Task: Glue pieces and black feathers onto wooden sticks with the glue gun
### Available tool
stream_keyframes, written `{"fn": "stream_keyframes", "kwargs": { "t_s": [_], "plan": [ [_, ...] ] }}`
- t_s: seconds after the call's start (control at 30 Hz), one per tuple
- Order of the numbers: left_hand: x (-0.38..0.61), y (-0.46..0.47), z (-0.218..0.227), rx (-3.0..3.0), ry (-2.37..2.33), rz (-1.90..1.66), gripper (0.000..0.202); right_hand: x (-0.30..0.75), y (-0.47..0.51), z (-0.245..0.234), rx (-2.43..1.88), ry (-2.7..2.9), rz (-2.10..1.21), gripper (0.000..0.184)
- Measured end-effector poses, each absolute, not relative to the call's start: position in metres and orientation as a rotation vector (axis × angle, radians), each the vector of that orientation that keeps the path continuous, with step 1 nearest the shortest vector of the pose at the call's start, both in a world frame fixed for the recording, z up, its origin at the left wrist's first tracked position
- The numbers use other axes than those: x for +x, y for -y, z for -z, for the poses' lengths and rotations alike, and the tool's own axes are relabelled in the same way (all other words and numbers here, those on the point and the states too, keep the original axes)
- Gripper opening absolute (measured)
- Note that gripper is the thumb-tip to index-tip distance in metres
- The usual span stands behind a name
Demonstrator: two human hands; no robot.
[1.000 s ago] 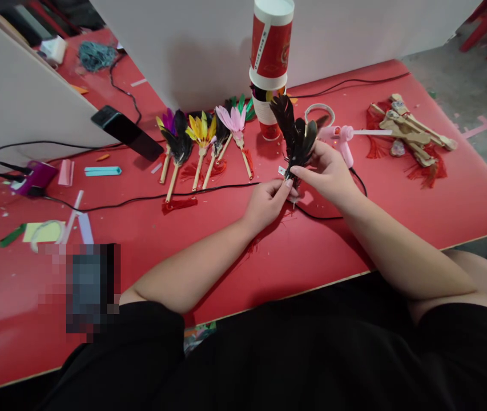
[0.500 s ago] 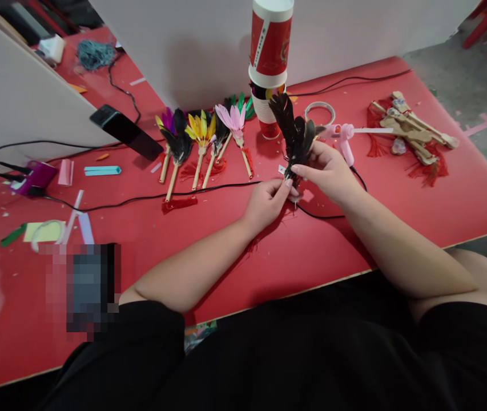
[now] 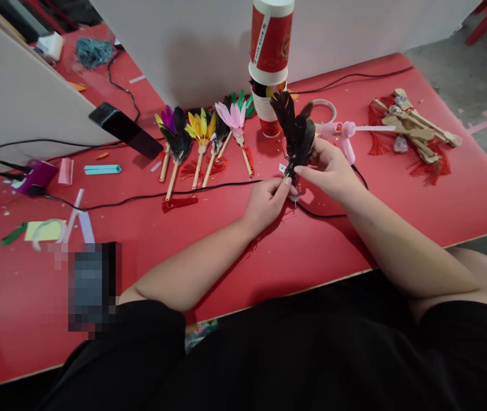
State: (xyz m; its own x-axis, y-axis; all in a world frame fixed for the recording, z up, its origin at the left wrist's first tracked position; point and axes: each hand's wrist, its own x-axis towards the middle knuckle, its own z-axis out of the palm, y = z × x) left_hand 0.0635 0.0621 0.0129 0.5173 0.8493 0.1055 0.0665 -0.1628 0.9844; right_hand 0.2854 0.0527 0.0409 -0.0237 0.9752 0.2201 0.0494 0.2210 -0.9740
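A fan of black feathers (image 3: pixel 295 132) stands upright above the red table (image 3: pixel 354 228), gripped at its base by both hands. My left hand (image 3: pixel 266 201) pinches the lower end from the left, with red tassel threads trailing beneath it. My right hand (image 3: pixel 329 169) wraps around the base from the right, fingertips meeting the left hand's. A small white tag sticks out beside the fingers. A pink glue gun (image 3: pixel 342 137) lies just behind my right hand.
Several finished feather fans (image 3: pixel 200 142) in purple, black, yellow and pink lie in a row left of centre. Stacked red and white cups (image 3: pixel 269 63) stand at the back. Wooden sticks with red tassels (image 3: pixel 414 131) lie far right. A black cable (image 3: pixel 149 197), phone (image 3: pixel 125 131) and tape roll (image 3: pixel 324 108) lie around.
Both hands keep their grip on the black feather fan with hardly any motion. The view has shifted slightly.
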Motion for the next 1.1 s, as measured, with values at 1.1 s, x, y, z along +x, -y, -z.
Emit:
{"fn": "stream_keyframes", "kwargs": {
  "t_s": [1.1],
  "plan": [
    [0.0636, -0.0622, -0.0089, 1.596, -0.798, -0.838, 0.073, 0.2782, -0.0498, -0.0336, -1.135, 1.372, -0.973, 0.038]
  ]
}}
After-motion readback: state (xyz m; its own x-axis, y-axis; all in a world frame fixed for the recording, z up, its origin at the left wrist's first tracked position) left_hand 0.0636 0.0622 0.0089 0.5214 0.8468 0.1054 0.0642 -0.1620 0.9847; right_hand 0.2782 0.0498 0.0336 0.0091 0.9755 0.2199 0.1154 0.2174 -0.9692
